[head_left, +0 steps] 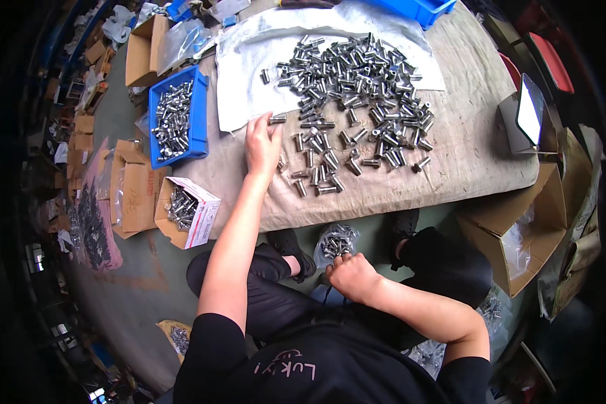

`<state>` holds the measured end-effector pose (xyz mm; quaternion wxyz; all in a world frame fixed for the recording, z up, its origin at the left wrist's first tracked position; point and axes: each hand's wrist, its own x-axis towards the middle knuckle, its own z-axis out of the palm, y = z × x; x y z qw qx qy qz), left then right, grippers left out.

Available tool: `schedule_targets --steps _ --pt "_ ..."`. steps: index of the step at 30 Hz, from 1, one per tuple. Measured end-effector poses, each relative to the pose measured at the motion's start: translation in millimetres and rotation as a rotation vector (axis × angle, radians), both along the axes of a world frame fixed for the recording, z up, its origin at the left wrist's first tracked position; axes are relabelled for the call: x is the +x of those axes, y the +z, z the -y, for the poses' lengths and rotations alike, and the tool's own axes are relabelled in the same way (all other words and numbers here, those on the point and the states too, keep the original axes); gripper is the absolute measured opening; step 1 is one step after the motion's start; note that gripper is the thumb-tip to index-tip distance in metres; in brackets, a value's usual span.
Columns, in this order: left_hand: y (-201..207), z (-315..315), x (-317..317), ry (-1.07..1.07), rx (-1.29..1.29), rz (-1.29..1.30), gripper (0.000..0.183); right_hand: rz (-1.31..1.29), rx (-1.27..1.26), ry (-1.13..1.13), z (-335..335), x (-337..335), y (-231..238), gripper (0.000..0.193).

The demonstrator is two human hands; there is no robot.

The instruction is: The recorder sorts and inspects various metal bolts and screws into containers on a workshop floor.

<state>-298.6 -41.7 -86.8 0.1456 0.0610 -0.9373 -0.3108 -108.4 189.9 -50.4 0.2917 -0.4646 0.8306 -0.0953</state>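
On the cloth-covered table, my left hand has its thumb and index fingertips at a shiny metal bolt, which looks pinched between them. To its right spreads a large pile of similar bolts, partly on a white sheet and partly on the beige cloth. My right hand is low, over my lap, with its fingers curled closed; whatever they hold is hidden. Just beyond it, below the table edge, a clear plastic bag contains several bolts.
A blue bin full of bolts stands at the table's left. Below it, an open carton also holds bolts. An open cardboard box stands at right, beneath a white-screened device. Another blue bin sits at the far edge.
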Motion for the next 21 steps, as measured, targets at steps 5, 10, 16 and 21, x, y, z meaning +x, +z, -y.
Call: schedule_targets --steps 5,10,16,21 --pt "-14 -17 -37 -0.168 -0.184 -0.214 0.040 0.038 0.034 0.003 8 -5 0 0.018" --pt "-15 -59 -35 -0.135 -0.261 -0.161 0.046 0.063 0.045 -0.006 12 -8 1 0.018" --pt "4 -58 -2 -0.390 -0.268 -0.041 0.030 0.073 0.043 0.007 14 -12 2 0.018" --pt "19 -36 32 -0.512 -0.108 -0.020 0.039 0.041 0.030 -0.011 12 -10 3 0.018"
